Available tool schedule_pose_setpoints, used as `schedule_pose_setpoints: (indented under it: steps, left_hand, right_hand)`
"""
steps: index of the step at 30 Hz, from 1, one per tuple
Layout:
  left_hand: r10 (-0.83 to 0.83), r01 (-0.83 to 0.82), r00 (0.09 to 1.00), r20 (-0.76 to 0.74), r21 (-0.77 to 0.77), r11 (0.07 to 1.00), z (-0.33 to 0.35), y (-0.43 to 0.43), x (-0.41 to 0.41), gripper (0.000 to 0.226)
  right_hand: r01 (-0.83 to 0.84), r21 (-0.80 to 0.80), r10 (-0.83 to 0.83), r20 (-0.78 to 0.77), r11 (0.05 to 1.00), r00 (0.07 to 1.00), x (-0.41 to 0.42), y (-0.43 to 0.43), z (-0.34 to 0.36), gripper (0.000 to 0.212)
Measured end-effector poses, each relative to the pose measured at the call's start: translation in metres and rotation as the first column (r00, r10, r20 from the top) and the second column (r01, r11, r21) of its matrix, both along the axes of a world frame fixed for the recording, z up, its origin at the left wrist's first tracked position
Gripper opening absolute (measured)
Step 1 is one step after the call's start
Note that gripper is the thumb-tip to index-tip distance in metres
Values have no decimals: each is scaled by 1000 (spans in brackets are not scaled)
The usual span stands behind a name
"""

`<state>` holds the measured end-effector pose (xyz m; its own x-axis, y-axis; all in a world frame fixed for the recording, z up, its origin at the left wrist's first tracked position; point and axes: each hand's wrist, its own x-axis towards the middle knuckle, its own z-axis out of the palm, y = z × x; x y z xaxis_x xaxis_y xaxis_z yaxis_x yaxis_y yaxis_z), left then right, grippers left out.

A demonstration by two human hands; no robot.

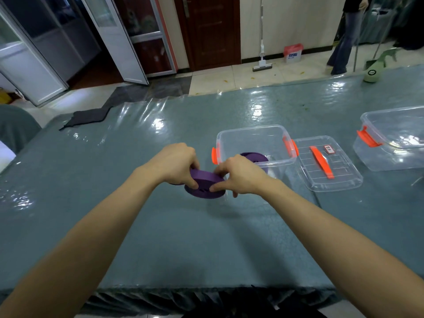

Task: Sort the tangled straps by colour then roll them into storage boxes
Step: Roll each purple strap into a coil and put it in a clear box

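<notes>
Glossy teal tablecloth [160, 237], L hand [176, 162] & R hand [242, 174] pinching round purple roll [204, 177], clear plastic box [252, 137] behind

Tilted purple strap roll [204, 178] just beside open clear box [252, 128]

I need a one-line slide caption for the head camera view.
Left hand and right hand grip a purple roll beside a clear box holding a second purple roll.

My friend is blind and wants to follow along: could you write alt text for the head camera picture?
The left hand and right hand grip a rolled purple strap over a teal table. Behind it stands an open clear box holding another purple roll; a lid and a second clear box lie to its right.
</notes>
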<state>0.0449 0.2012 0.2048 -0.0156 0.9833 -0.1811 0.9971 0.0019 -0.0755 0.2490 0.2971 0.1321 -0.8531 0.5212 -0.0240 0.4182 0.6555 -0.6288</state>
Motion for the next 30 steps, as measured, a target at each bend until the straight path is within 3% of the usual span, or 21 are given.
schedule_pose_setpoints:
  steps: [3,7,10,12,13,15,17,19,26,30]
  left_hand:
    - [-28,28,998,-48,-1,1000,2,0,2,26]
    - [-53,53,996,-69,-7,999,2,0,4,27]
    - [-80,80,995,-67,-1,997,2,1,9,30]
    - [-54,54,998,32,2,999,5,-2,5,33]
    - [-21,22,987,157,-4,1000,7,-6,0,36]
    - [52,-55,883,467,-9,998,9,-17,-12,44]
    - [84,-136,669,738,10,991,6,-27,-22,40]
    - [80,-208,477,876,24,978,0,-33,-27,34]
    - [-53,-369,199,979,125,921,-25,-48,-41,28]
    - [-130,-388,107,986,162,907,-28,-54,-46,43]
  right_hand:
    - [21,-4,-21,-28,1000,999,-1,-3,-7,23]
    - [7,-12,-7,11,1000,1000,-5,-10,-15,34]
    - [30,-44,-30,7,999,1000,-8,-14,-19,27]
    - [62,-147,-69,-42,987,997,-3,-11,-22,24]
    - [65,-199,-78,-55,978,995,1,-10,-23,25]
    - [61,-298,-88,-77,953,993,10,-6,-24,27]
    - [52,-394,-106,-115,917,988,16,-4,-23,29]
    - [40,-463,-125,-154,885,980,19,-4,-21,29]
    - [0,-577,-173,-246,817,954,14,-9,-5,26]
    - [-14,-619,-217,-297,785,930,10,-16,-1,23]
